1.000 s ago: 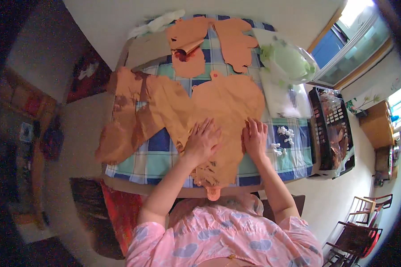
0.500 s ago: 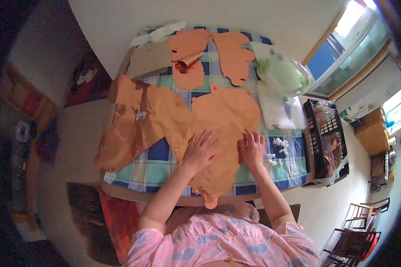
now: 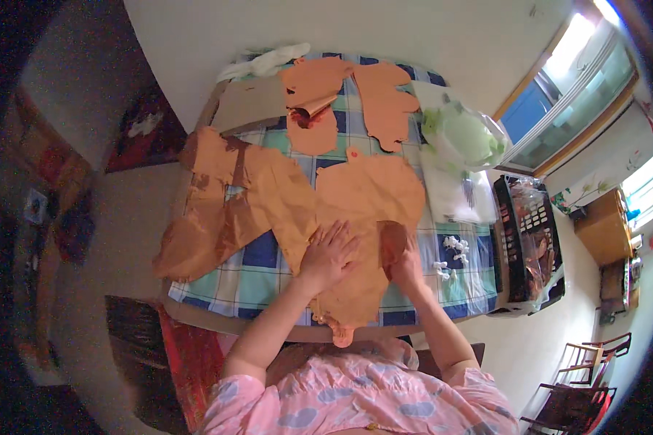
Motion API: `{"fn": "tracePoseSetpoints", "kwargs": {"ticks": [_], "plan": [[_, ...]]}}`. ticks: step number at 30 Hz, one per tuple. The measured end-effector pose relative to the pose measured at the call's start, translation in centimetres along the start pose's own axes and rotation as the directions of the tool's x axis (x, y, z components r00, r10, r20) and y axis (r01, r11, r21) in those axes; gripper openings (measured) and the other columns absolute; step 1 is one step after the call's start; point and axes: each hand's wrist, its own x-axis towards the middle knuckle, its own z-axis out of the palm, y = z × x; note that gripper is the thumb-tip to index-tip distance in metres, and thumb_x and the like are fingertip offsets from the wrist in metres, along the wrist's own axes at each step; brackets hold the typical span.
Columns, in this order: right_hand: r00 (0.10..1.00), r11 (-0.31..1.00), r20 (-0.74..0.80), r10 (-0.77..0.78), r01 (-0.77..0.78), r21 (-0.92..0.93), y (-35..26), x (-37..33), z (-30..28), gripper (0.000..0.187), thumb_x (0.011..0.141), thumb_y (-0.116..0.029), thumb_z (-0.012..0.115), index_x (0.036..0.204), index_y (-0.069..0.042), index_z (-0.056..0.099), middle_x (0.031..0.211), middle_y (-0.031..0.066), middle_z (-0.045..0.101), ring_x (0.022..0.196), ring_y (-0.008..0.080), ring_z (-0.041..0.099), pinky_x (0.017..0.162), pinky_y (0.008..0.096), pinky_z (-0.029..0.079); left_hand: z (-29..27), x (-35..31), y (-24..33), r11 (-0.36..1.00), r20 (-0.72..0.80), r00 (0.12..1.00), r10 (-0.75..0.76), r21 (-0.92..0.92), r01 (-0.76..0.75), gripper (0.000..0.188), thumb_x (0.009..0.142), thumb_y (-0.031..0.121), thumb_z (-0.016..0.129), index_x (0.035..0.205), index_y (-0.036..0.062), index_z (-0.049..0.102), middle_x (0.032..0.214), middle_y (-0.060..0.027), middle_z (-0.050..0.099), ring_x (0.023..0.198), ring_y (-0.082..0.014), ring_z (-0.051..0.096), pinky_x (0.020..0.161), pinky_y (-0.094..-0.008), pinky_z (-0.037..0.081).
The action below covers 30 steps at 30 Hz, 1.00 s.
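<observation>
Frame centre: your left hand [image 3: 331, 251] lies open on the orange foil [image 3: 370, 188]; your right hand [image 3: 407, 265] grips its turned-up edge. Ease it gently.

Left hand [image 3: 330, 255]: flat on orange foil [image 3: 366, 185]
Right hand [image 3: 408, 262]: gripping the foil's edge, flap turned up
Counter [image 3: 225, 321]: checked cloth [image 3: 263, 255] beneath the foil
White bits [image 3: 454, 244]: right of the foil
Black crate [image 3: 514, 272]: beside the counter

Two hands [image 3: 329, 255] [image 3: 406, 265], one tablecloth [image 3: 261, 252], one crate [image 3: 516, 264]
</observation>
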Motion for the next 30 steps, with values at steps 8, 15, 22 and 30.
{"fn": "tracePoseSetpoints", "kwargs": {"ticks": [8, 15, 22, 30], "plan": [[0.970, 0.958, 0.175, -0.167, 0.202, -0.205, -4.0, 0.4, -0.6, 0.055, 0.085, -0.010, 0.057, 0.138, -0.007, 0.047, 0.145, 0.0109, 0.045, 0.135, 0.0315, 0.040, 0.113, 0.0530, 0.023, -1.1, -0.1, 0.5, 1.000, -0.067, 0.998, -0.012, 0.015, 0.013, 0.057, 0.090, 0.041, 0.056, 0.138, 0.0137, 0.048, 0.150, -0.0129, 0.036, 0.141, -0.0288, 0.030, 0.114, -0.0505, 0.022], [0.962, 0.953, 0.178, -0.208, 0.241, -0.186, -4.5, 0.4, -0.7, 0.050, 0.087, -0.008, 0.057, 0.137, -0.007, 0.049, 0.141, 0.0108, 0.049, 0.132, 0.0299, 0.045, 0.110, 0.0521, 0.030, -0.5, 0.4, -0.3, 0.980, -0.161, 0.980, -0.114, -0.182, 0.084, 0.051, 0.089, 0.026, 0.057, 0.135, 0.0061, 0.048, 0.145, -0.0136, 0.043, 0.138, -0.0311, 0.035, 0.112, -0.0504, 0.027], [0.968, 0.951, 0.152, -0.201, 0.230, -0.205, -3.7, -0.1, -0.3, 0.046, 0.087, -0.007, 0.057, 0.133, -0.004, 0.052, 0.138, 0.0118, 0.051, 0.129, 0.0317, 0.047, 0.109, 0.0534, 0.030, 0.0, 3.5, 2.5, 0.988, -0.166, 0.982, 0.091, -0.107, -0.109, 0.048, 0.086, 0.017, 0.058, 0.133, 0.0054, 0.051, 0.142, -0.0116, 0.047, 0.136, -0.0309, 0.038, 0.111, -0.0496, 0.031], [0.969, 0.954, 0.108, -0.224, 0.241, -0.181, -4.1, 0.3, 0.0, 0.043, 0.086, -0.004, 0.058, 0.129, -0.003, 0.055, 0.137, 0.0120, 0.052, 0.128, 0.0313, 0.048, 0.108, 0.0531, 0.031, 1.9, 4.5, 0.3, 0.999, -0.072, 0.997, -0.042, 0.019, 0.043, 0.049, 0.094, 0.032, 0.051, 0.140, 0.0182, 0.046, 0.150, -0.0108, 0.036, 0.141, -0.0307, 0.029, 0.112, -0.0572, 0.022]]}}
